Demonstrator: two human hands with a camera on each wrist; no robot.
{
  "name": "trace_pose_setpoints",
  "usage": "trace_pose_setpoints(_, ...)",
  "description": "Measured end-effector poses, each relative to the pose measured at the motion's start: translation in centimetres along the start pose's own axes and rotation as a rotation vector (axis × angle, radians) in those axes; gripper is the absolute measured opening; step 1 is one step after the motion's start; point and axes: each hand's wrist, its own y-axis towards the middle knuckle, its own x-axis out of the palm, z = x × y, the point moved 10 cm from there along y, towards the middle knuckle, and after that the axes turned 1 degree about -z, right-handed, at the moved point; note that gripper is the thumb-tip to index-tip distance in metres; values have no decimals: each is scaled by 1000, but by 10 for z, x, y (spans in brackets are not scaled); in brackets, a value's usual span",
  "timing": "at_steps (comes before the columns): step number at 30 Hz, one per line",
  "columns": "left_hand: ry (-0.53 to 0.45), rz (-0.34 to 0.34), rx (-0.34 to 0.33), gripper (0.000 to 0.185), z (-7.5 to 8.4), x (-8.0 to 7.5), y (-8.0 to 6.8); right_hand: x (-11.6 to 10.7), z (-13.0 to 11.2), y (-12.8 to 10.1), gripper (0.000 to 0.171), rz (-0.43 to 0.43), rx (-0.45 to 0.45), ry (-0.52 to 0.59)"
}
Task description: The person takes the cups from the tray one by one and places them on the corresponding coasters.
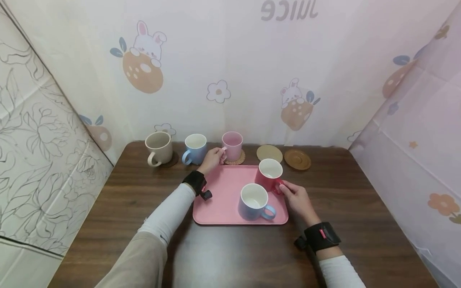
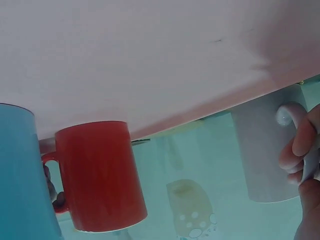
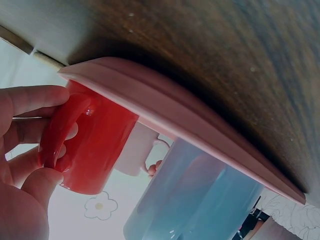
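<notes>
A pink tray (image 1: 219, 208) lies on the dark wooden table (image 1: 360, 208). On it stand a red mug (image 1: 268, 176) at the back right and a blue mug (image 1: 253, 203) at the front. My right hand (image 1: 284, 187) pinches the red mug's handle; in the right wrist view the fingers (image 3: 30, 100) and thumb curl round that handle (image 3: 62, 127). My left hand (image 1: 217, 154) grips the handle of a pink mug (image 1: 232, 145), which stands on a woven coaster (image 1: 237, 162) just behind the tray. The left wrist view shows the fingers (image 2: 300, 145) hooked round that handle.
A light blue mug (image 1: 195, 149) and a beige mug (image 1: 158, 148) stand at the back left, the beige one on a dark coaster. Two bare coasters, one tan (image 1: 269, 153) and one brown (image 1: 297, 159), lie at the back right. Patterned fabric walls close in on three sides.
</notes>
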Motion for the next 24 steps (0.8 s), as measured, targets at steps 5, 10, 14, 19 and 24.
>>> trace_pose_setpoints(5,0,23,-24,32,2,-1,-2,-2,-1,1,51,3,5,-4)
trace_pose_setpoints(10,57,67,-16,31,5,-7,-6,0,1,1,51,-9,22,-1)
trace_pose_setpoints(14,184,100,19,32,13,-14,-13,-1,-1,1,53,-11,21,4)
trace_pose_setpoints(19,355,118,24,32,23,-23,-24,-1,-4,1,56,-21,31,2)
trace_pose_setpoints(24,412,108,51,34,28,-31,-40,0,-3,0,55,-25,38,-15)
